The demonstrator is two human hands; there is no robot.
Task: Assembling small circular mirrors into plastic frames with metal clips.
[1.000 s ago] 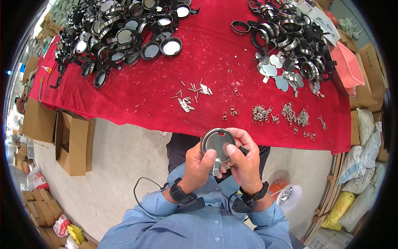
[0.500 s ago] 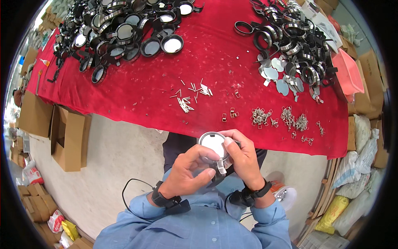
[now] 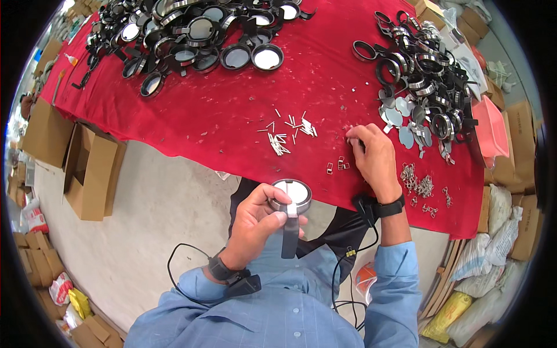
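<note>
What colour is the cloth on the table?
Red tablecloth, clearest in the head view.

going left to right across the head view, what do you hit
open cardboard box → left hand holding the round magnifier → right hand on the red cloth → small metal clips → pink tray

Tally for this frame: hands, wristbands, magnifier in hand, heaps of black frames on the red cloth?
hands: 2, left hand and right hand
wristbands: 2
magnifier: 1
frame heaps: 2
Total: 7
</note>
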